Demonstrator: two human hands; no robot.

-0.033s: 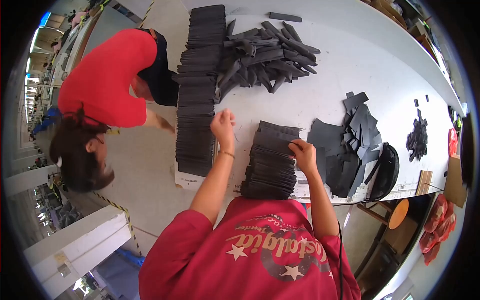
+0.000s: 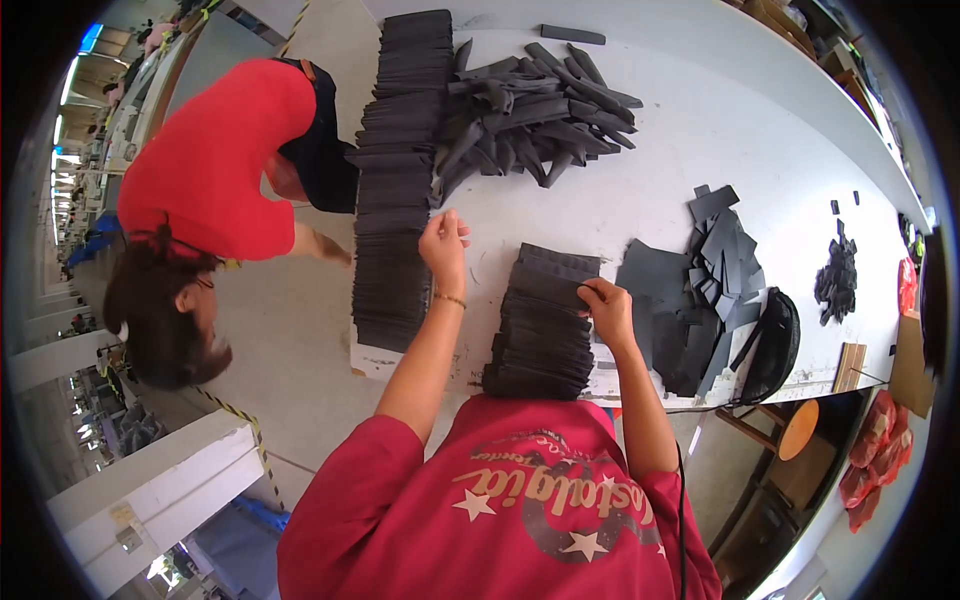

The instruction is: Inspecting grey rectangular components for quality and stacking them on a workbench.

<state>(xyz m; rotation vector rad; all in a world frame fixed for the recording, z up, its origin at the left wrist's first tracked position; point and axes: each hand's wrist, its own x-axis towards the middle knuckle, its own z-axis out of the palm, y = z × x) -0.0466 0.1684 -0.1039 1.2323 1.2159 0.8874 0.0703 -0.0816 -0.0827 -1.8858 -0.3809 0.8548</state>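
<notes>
My right hand [image 2: 609,308] pinches the right edge of a black folded fabric piece at the far end of a neat stack. That stack of black folded pieces [image 2: 545,335] lies close in front of me. Off to its left, my left hand [image 2: 445,248] is raised with fingers curled in, and nothing shows in them. It is nearest to a long row of black folded pieces [image 2: 392,215], packed upright along the table's left side. Beyond my hands lies a loose heap of black folded strips [image 2: 540,110].
Flat black pieces [image 2: 700,280] are heaped on the white table [image 2: 790,190] at the right, beside a black pouch [image 2: 773,345]. Farther right lies a small black pile [image 2: 836,280]. A co-worker in red [image 2: 215,160] bends beside the left edge. A round stool [image 2: 797,430] stands below.
My left hand has shifted very slightly away from me. My right hand keeps its pinch in the same place.
</notes>
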